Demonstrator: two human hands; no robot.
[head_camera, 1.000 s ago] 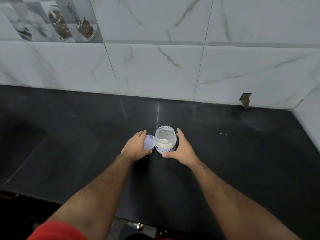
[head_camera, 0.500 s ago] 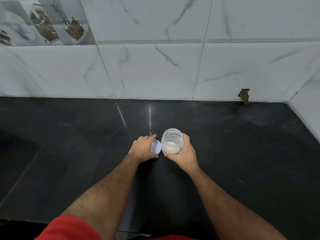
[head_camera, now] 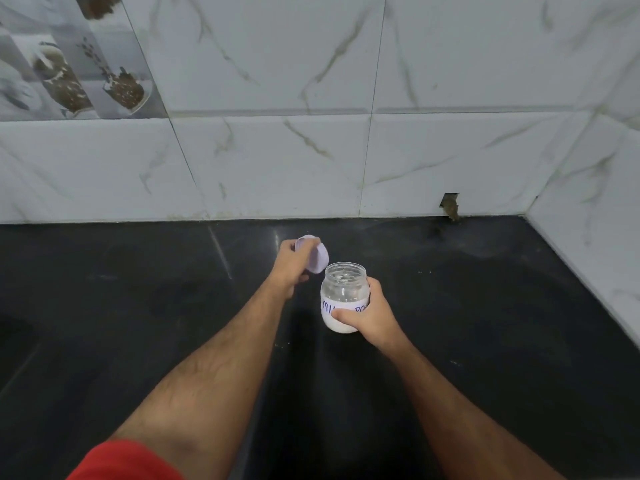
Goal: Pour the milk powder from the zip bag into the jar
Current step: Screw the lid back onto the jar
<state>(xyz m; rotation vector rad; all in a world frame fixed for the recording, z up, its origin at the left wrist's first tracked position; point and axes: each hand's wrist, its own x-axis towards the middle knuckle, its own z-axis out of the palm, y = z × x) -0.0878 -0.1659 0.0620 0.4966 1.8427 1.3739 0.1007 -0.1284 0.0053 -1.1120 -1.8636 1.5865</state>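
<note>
A clear glass jar (head_camera: 343, 289) with a white handwritten label holds white milk powder in its lower part, and its mouth is uncovered. My right hand (head_camera: 367, 315) grips the jar's lower half and holds it upright above the black counter (head_camera: 485, 323). A pale lilac lid (head_camera: 318, 256), tilted on edge, is pinched in my left hand (head_camera: 292, 266) just left of and slightly behind the jar's mouth. No zip bag is in view.
White marble-look wall tiles (head_camera: 277, 161) close the counter at the back and on the right. A small broken hole (head_camera: 450, 204) sits at the wall's base, back right. Specks of white powder dot the counter near the jar.
Both hands have lifted off the counter: the right one raised the jar, and the left one took the lid up and tilted it beside the jar's mouth.
</note>
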